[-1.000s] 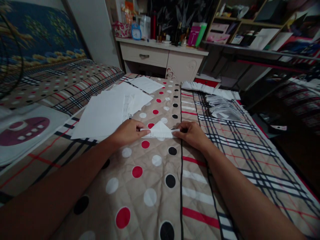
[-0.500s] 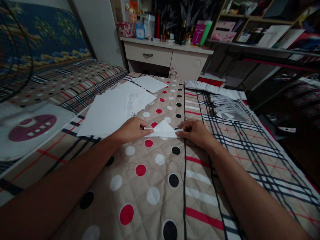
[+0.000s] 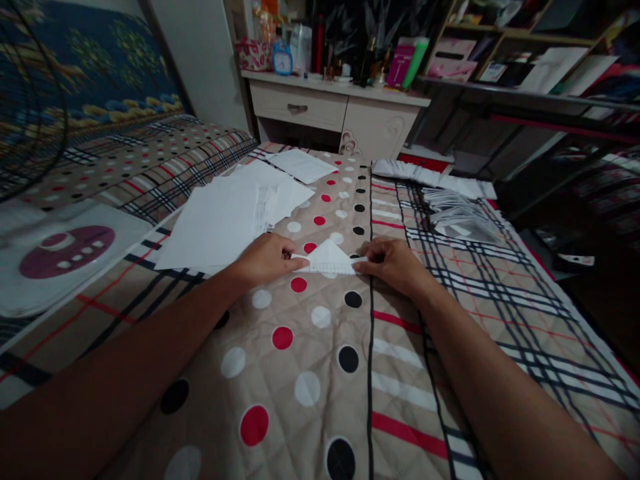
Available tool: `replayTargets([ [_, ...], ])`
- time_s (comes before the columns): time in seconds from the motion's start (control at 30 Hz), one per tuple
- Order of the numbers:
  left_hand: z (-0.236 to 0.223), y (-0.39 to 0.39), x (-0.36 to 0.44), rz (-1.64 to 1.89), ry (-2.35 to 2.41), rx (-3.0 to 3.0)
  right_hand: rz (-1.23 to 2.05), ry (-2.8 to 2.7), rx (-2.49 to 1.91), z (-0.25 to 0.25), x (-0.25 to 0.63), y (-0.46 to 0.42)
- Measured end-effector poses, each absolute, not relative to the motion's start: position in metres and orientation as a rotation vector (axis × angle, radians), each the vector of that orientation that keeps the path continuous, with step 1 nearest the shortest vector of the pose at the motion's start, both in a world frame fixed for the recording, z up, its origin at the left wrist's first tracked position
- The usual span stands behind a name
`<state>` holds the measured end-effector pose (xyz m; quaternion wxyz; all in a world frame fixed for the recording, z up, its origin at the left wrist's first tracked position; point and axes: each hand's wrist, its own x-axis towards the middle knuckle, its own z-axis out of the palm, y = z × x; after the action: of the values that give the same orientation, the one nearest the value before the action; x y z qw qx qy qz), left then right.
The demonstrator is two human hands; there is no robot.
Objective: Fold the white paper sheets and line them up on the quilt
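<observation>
Between your left hand (image 3: 267, 259) and right hand (image 3: 393, 263) is a folded paper (image 3: 330, 257); sheets (image 3: 215, 220) lie on the bed (image 3: 320, 360) to its left, paper bundles (image 3: 457, 213) to its right. Behind, a clock (image 3: 283, 63) stands on a dresser (image 3: 323, 110).

The fingers (image 3: 299, 264) of the left hand (image 3: 265, 259) and right hand (image 3: 394, 265) hide both ends of the folded white paper (image 3: 331, 257). The marks on it are too small to read. The blue clock (image 3: 283, 61) is too blurry to tell the time. The left edge cuts off the white plastic bag (image 3: 67, 257) and the black hoop (image 3: 66, 127).
</observation>
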<state>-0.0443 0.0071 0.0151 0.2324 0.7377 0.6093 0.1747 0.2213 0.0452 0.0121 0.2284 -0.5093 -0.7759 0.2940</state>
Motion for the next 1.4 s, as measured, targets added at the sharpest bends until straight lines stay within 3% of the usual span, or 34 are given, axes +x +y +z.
replayTargets([
  [1.0,0.009,-0.004,-0.035,0.546,1.872,2.080,0.708,-2.146,-1.442,0.008,0.221,0.043],
  [1.4,0.001,-0.008,-0.039,0.755,1.567,2.474,0.694,-2.180,-1.265,0.004,0.220,0.036],
])
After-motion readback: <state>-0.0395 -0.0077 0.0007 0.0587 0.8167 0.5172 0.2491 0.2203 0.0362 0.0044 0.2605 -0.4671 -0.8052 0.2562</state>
